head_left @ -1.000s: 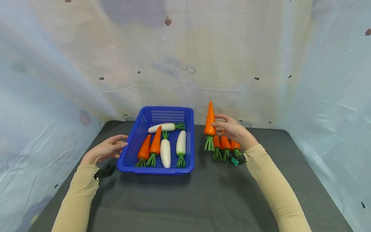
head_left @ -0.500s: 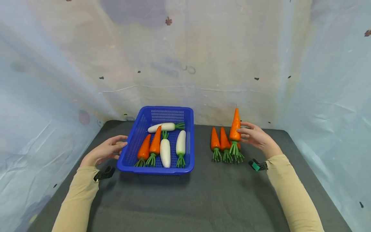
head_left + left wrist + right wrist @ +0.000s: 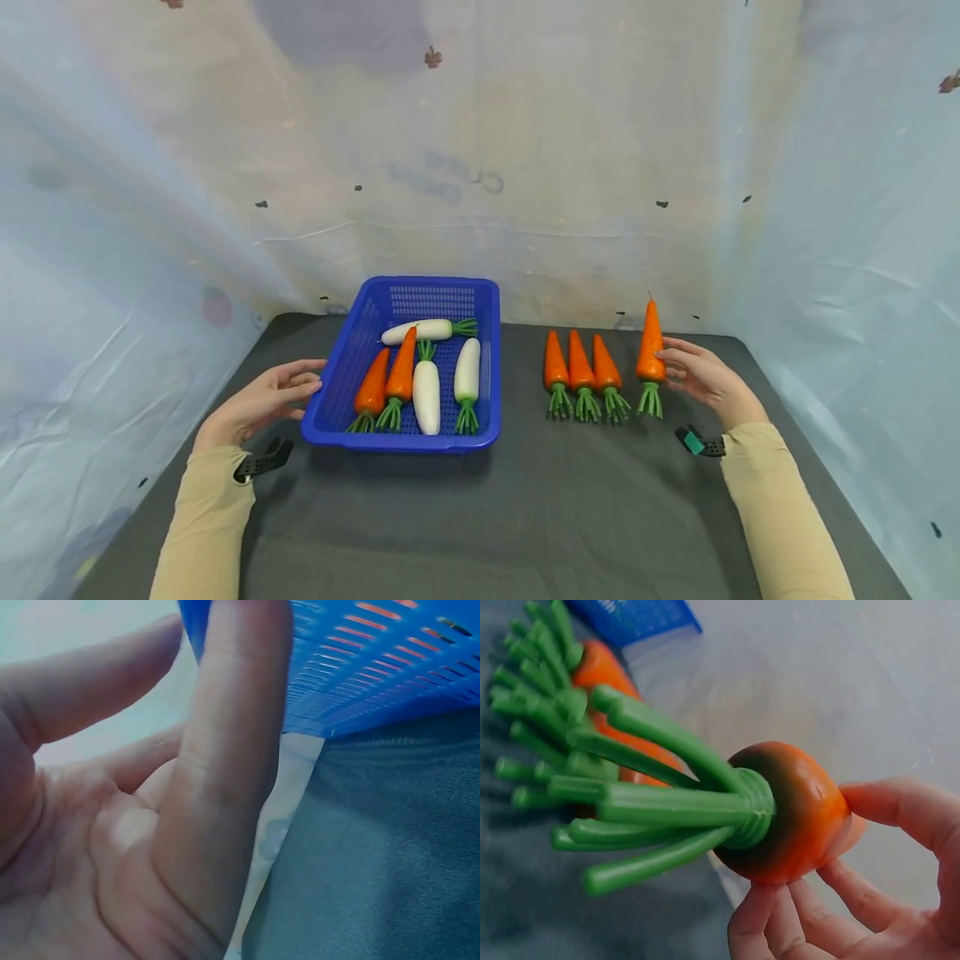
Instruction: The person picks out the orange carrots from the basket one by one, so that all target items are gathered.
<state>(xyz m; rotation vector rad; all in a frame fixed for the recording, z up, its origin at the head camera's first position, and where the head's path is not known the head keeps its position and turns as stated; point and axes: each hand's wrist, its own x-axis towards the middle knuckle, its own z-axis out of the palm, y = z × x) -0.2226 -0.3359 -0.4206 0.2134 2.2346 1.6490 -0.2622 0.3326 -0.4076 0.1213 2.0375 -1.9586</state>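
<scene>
My right hand (image 3: 701,379) pinches an orange carrot (image 3: 650,354) with a green stub of leaves, its tip pointing to the back. In the right wrist view the thumb (image 3: 900,806) lies on one side of the carrot (image 3: 795,810) and the fingers curl on the other. Just left of it, a row of three carrots (image 3: 581,367) lies on the dark table. At the left, my left hand (image 3: 258,404) touches the left rim of a blue basket (image 3: 401,442), its fingers loosely extended; in the left wrist view a straight finger (image 3: 225,750) meets the rim.
Inside the basket are two carrots (image 3: 401,375) and three white radishes (image 3: 427,396). The dark cloth-covered table (image 3: 480,533) extends in front. A pale plastic sheet (image 3: 585,167) closes off the back and both sides.
My right hand has carried the carrot rightward and lower, past the others, uncovering the row of three. My left hand has shifted slightly left and down along the basket's edge.
</scene>
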